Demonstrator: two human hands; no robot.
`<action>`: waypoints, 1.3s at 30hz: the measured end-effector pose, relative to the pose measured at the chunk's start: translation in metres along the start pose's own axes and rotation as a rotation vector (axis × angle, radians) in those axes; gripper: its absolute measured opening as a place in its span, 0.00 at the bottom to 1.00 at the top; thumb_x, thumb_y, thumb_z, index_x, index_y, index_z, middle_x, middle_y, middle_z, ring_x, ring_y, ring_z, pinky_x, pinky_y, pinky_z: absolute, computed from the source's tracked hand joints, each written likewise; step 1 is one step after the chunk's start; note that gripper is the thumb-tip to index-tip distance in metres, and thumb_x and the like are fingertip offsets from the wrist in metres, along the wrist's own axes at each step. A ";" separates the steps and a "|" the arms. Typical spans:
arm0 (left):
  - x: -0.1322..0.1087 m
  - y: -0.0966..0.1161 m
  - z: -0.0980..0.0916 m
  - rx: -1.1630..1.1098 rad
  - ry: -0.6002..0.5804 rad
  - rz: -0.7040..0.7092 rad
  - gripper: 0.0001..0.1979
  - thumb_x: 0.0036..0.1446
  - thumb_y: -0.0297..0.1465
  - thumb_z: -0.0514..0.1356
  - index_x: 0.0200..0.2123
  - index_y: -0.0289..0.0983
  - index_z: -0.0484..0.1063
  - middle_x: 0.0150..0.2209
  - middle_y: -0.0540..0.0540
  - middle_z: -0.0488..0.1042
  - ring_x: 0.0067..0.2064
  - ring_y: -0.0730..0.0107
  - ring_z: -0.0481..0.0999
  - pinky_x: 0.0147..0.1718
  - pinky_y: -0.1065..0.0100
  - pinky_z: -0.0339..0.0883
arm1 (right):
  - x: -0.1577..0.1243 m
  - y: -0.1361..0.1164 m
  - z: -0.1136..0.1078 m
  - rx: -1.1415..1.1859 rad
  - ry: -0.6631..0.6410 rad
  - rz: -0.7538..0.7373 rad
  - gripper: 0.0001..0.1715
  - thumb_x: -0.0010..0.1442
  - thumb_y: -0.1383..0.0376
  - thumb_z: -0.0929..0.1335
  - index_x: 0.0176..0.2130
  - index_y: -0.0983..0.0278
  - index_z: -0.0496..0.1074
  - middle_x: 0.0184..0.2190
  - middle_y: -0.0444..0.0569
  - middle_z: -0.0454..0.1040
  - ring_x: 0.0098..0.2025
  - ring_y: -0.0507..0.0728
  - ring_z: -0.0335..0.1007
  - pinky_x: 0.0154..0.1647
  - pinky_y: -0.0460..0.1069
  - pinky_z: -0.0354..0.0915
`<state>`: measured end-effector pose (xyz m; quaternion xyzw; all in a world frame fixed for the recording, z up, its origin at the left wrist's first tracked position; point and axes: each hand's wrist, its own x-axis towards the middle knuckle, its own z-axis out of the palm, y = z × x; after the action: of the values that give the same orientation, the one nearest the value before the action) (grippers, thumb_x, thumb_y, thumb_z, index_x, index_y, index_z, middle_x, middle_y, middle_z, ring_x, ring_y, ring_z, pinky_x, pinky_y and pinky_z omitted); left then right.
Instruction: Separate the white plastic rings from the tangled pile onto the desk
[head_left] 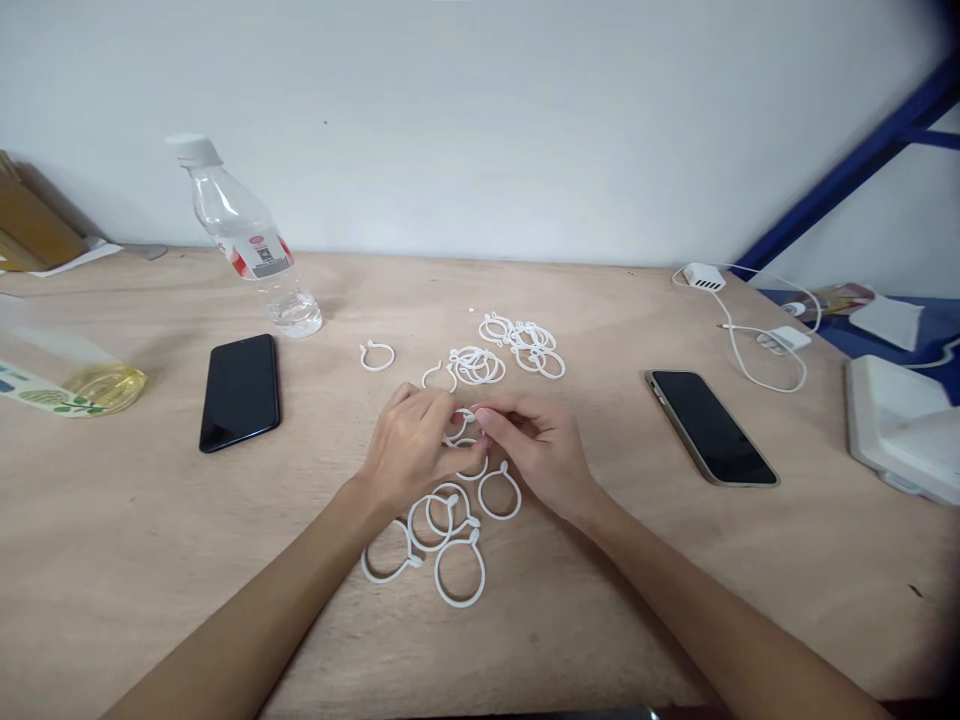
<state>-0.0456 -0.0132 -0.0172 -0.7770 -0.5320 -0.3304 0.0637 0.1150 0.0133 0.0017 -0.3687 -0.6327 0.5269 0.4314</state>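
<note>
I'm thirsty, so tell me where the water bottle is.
In the head view, the water bottle stands on the left of the table, just beyond the phone on that side, near the wall.

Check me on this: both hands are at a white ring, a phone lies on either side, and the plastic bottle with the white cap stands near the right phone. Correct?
Not quite: the bottle stands near the left phone, not the right phone, as the head view shows. The rest holds: left hand and right hand are at a white ring.
</note>
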 end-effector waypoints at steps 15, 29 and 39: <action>0.010 0.009 -0.012 -0.294 -0.290 -0.199 0.21 0.65 0.42 0.43 0.36 0.37 0.71 0.28 0.48 0.75 0.32 0.69 0.74 0.37 0.66 0.63 | 0.001 0.006 -0.004 -0.023 0.028 0.026 0.15 0.47 0.57 0.75 0.37 0.58 0.77 0.34 0.48 0.80 0.36 0.58 0.77 0.38 0.53 0.73; 0.003 0.003 -0.004 -0.159 -0.248 0.004 0.16 0.64 0.37 0.45 0.32 0.36 0.67 0.25 0.47 0.72 0.28 0.66 0.70 0.33 0.65 0.63 | 0.009 0.001 -0.006 0.034 -0.098 0.100 0.11 0.54 0.59 0.70 0.29 0.64 0.76 0.27 0.46 0.77 0.30 0.53 0.72 0.33 0.47 0.67; 0.004 -0.012 -0.008 -0.124 -0.096 -0.150 0.19 0.65 0.39 0.44 0.39 0.37 0.72 0.35 0.45 0.76 0.37 0.65 0.73 0.42 0.61 0.62 | 0.008 0.008 -0.008 -0.162 -0.059 -0.019 0.13 0.58 0.60 0.67 0.26 0.65 0.73 0.22 0.43 0.70 0.27 0.51 0.64 0.28 0.46 0.60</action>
<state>-0.0582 -0.0084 -0.0117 -0.7524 -0.5694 -0.3292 -0.0349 0.1196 0.0252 -0.0043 -0.3805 -0.6894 0.4804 0.3862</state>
